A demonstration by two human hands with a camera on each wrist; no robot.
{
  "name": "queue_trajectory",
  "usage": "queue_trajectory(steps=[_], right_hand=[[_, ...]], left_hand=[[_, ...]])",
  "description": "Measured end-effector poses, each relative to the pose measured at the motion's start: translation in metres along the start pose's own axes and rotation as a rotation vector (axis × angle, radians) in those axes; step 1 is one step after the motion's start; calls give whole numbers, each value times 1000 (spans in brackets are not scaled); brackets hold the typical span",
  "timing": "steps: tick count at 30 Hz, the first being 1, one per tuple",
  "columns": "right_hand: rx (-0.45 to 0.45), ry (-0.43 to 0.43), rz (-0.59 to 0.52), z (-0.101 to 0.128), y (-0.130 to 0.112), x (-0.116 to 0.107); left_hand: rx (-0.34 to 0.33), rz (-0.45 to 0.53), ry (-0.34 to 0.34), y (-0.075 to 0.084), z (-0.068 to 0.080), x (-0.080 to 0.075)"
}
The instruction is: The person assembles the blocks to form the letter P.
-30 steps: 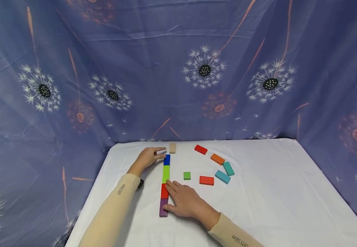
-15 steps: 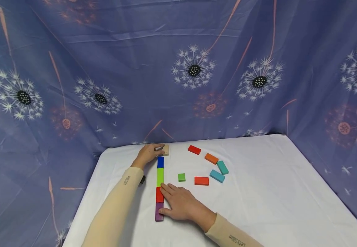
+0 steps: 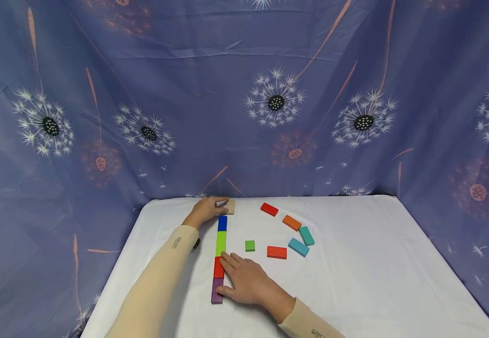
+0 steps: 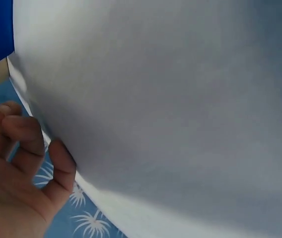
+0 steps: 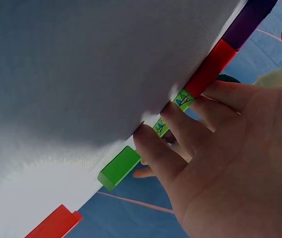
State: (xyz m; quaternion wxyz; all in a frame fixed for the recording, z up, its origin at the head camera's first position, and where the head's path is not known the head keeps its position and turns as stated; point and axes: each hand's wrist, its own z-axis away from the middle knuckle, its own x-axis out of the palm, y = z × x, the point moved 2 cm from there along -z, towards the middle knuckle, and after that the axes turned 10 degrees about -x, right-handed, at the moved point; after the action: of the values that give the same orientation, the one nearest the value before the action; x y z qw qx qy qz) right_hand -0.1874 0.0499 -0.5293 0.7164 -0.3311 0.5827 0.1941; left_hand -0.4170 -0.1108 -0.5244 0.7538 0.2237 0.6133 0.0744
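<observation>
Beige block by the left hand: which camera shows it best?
The head view: the beige block lies whole at the far end of the colored row, left hand on it. The left wrist view shows only a sliver; the right wrist view, nothing.

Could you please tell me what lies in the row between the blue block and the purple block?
In the head view, a light green block and a red block lie between the blue block and purple block.

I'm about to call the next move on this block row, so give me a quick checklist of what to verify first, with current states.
1. Left hand pinches the tan block: ok.
2. Tan block flush with the blue block: cannot tell.
3. Right hand rests flat against the red block and purple block: ok.
4. Row straight, lime block included: ok.
5. Loose blocks, such as the small green block, apart from the row: ok.
</observation>
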Motion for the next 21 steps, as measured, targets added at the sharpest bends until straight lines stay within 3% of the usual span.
queue_trajectory(steps=[9, 14, 21], right_hand=[[6, 17, -20, -1, -5, 6], [3, 14, -14, -1, -4, 6], [5, 14, -8, -1, -5, 4]], left_hand=[[10, -43, -49, 1, 1, 3], [-31, -51, -21, -3, 2, 3], [-13, -31, -4, -13, 11, -5]])
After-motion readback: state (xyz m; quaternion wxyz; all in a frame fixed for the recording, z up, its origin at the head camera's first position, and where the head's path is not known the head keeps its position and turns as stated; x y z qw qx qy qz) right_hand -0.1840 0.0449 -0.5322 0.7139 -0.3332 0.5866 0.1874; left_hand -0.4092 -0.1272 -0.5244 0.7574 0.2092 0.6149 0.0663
